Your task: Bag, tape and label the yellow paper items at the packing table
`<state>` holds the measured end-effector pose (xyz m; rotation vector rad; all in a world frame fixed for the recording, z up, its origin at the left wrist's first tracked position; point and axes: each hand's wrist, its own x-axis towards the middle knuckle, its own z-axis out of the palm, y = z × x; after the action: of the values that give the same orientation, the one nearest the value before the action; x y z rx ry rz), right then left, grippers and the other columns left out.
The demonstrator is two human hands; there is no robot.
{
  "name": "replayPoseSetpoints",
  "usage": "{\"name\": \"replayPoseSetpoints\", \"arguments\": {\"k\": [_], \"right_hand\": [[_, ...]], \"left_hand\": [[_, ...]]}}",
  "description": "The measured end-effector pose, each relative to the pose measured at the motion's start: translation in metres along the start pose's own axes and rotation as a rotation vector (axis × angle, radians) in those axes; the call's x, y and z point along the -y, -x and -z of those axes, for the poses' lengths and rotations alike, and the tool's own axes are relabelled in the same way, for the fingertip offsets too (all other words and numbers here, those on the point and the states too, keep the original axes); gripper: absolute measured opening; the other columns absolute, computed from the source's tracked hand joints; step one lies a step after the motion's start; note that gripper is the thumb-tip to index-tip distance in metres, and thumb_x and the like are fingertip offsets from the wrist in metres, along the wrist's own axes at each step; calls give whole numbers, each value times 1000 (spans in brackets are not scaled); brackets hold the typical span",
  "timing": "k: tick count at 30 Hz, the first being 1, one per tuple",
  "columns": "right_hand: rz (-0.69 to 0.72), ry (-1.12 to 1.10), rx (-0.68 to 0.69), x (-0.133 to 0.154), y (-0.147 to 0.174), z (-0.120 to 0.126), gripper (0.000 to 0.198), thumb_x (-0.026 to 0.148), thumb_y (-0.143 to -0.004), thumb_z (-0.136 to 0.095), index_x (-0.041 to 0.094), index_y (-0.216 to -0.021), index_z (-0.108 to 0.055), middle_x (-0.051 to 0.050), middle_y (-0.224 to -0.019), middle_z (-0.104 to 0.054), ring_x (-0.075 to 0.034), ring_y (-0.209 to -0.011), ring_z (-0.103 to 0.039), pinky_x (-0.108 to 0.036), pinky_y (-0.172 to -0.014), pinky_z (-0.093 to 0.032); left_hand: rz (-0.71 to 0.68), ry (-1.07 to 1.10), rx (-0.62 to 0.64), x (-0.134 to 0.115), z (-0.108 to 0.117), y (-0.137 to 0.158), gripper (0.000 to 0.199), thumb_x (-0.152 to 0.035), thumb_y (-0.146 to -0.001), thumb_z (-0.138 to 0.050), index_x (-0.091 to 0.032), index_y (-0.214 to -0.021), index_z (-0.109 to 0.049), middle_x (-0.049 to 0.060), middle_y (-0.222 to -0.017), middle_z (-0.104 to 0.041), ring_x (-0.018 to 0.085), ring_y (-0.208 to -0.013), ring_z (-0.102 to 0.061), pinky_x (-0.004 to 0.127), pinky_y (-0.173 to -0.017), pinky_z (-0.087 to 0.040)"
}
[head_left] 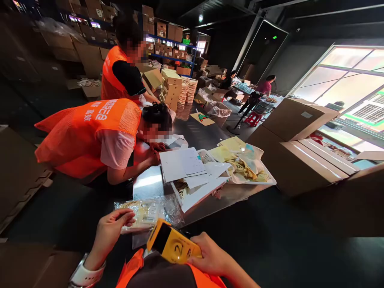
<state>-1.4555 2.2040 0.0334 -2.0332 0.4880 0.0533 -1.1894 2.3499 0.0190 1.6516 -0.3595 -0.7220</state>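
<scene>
My left hand (111,232) is closed, thumb and fingers pressed together at the left end of a clear plastic bag (150,212). Pale yellow printed packaging and a white label show through the bag, which lies over the near end of the metal table. My right hand (210,254) grips a yellow box (177,245) by its right end, with the thumb below it. The box bears a large dark "2" and has a dark area on its left part. It is held tilted, close to my body and in front of the bag.
On the table (210,210), white sheets (181,164) cover a white basket (177,192). Behind it, another white tray (271,180) holds yellow packets. A co-worker in an orange vest (90,132) leans over the left side. Large cardboard boxes (309,160) stand right.
</scene>
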Motion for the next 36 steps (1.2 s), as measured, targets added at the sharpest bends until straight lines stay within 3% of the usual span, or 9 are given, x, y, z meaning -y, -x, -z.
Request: {"name": "replayPoseSetpoints", "arguments": {"k": [4,11,14,21,24,26,29,34,36], "right_hand": [[32,-59,-9,-10,2,2,34,47,-73,-63,17,-65,-49,4,-56,-45,-7,-50,-38,-20,-45,-23],[16,-477,-50,-33,5,-13,71,82,-69,-58,12,-79,-61,-3,-66,-58,-10,-54,-46,-20,-47,-34],[47,-523,-116,-40,8,-21,78,90,-65,-56,12,-74,-60,-2,-62,-53,-9,-54,-42,-20,-46,-30],[112,-480,-121,-37,5,-24,75,87,-69,-54,13,-72,-60,1,-58,-48,-7,-50,-36,-20,-45,-25],[89,-455,-134,-38,4,-24,77,89,-68,-53,13,-72,-60,2,-58,-47,-7,-50,-35,-20,-45,-24],[89,-437,-119,-40,4,-25,77,90,-68,-52,13,-72,-59,2,-57,-47,-7,-49,-35,-20,-45,-24],[104,-388,-109,-44,2,-25,76,90,-68,-50,15,-71,-57,2,-58,-47,-7,-50,-35,-20,-45,-25],[101,-347,-103,-50,-1,-26,79,93,-66,-48,15,-74,-57,3,-59,-45,-8,-52,-35,-21,-46,-25],[108,-328,-90,-50,-3,-27,81,95,-65,-46,15,-75,-57,3,-58,-45,-8,-52,-35,-21,-46,-25]], "left_hand": [[30,-11,22,-14,17,-11,49,-57,-39,-90,-21,-68,-78,3,-65,-75,22,-59,-71,28,-58,-60],[-35,-41,26,-43,-5,-14,56,-63,-36,-88,-19,-69,-77,5,-64,-76,22,-58,-71,28,-56,-61],[-144,-107,15,-41,-9,-17,55,-67,-47,-83,-19,-73,-77,4,-64,-75,22,-58,-72,28,-57,-61],[-823,-505,-20,-27,-11,-21,42,-53,-94,-54,-17,-88,-76,2,-66,-75,13,-47,-66,20,-48,-53],[-1187,-775,-131,-27,-12,-19,37,-37,-102,-47,-15,-91,-74,5,-77,-79,14,-59,-73,20,-56,-53],[-1315,-914,-189,-27,-12,-18,33,-27,-103,-45,-13,-93,-74,6,-83,-80,15,-66,-75,21,-59,-52],[-1239,-856,-155,-28,-7,-19,35,-33,-102,-46,-15,-94,-74,5,-80,-79,13,-57,-71,20,-53,-49],[-640,-438,105,-25,8,-29,57,-67,-79,-68,-18,-108,-73,1,-72,-76,12,-42,-60,21,-44,-51],[-552,-382,160,-24,16,-32,58,-66,-75,-72,-20,-111,-72,2,-80,-78,13,-48,-64,22,-47,-55]]}}
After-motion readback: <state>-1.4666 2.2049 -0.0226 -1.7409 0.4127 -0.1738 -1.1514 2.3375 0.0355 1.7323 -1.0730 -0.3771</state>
